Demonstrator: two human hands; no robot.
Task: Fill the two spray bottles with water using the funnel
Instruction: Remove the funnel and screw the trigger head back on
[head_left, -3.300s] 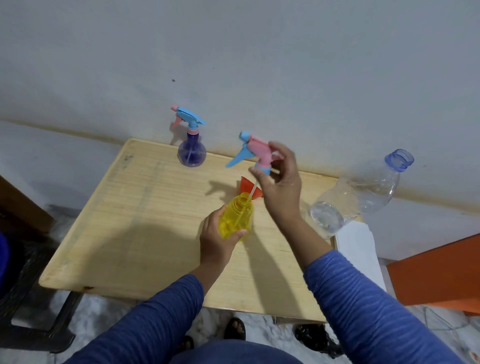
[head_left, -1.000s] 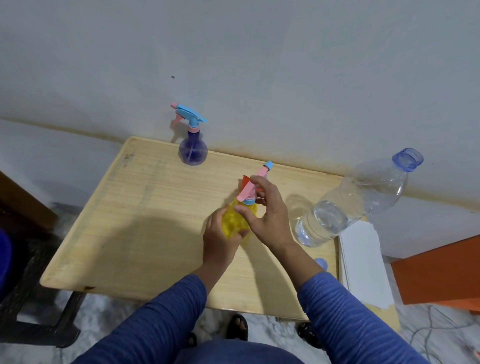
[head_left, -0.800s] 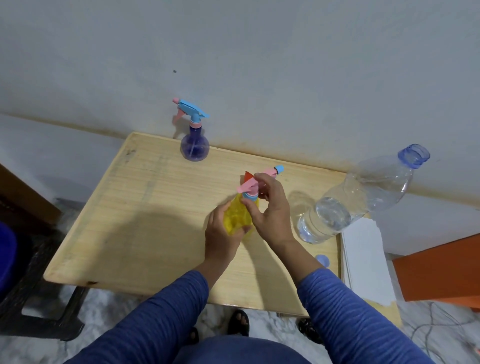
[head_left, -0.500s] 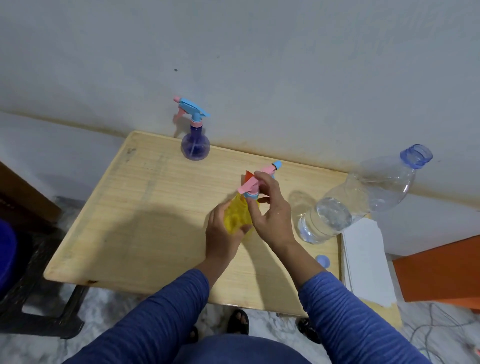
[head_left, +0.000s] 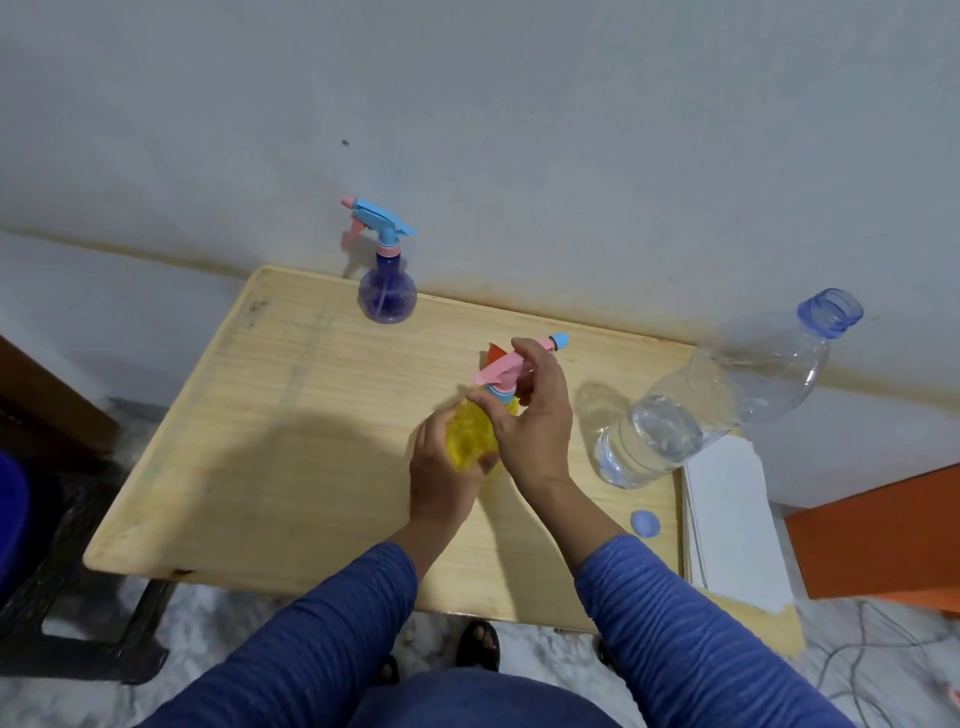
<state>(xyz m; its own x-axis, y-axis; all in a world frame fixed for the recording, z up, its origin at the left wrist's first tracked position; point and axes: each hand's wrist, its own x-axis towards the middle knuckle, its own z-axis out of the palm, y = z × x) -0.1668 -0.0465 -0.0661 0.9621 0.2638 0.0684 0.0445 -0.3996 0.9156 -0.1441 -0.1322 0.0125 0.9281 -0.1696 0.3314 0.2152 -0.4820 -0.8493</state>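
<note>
My left hand (head_left: 439, 470) grips the yellow spray bottle (head_left: 467, 435) standing on the wooden table (head_left: 291, 441). My right hand (head_left: 535, 421) pinches the collar of the pink spray head (head_left: 506, 371), which sits on the yellow bottle's neck. Behind the head, a corner of the orange funnel (head_left: 493, 352) shows on the table. The purple spray bottle (head_left: 387, 293) with a blue head stands capped at the table's back edge. A big clear water bottle (head_left: 717, 395), uncapped and part full, stands at the right.
A blue bottle cap (head_left: 644, 523) lies on the table near the right front. A white stack of paper (head_left: 732, 525) lies over the table's right edge. An orange panel (head_left: 878, 535) stands to the right, a dark frame (head_left: 67, 597) to the left.
My right hand brought the pink spray head down from the air onto the yellow bottle's neck and has been turning it there. The left hand kept hold of the bottle.
</note>
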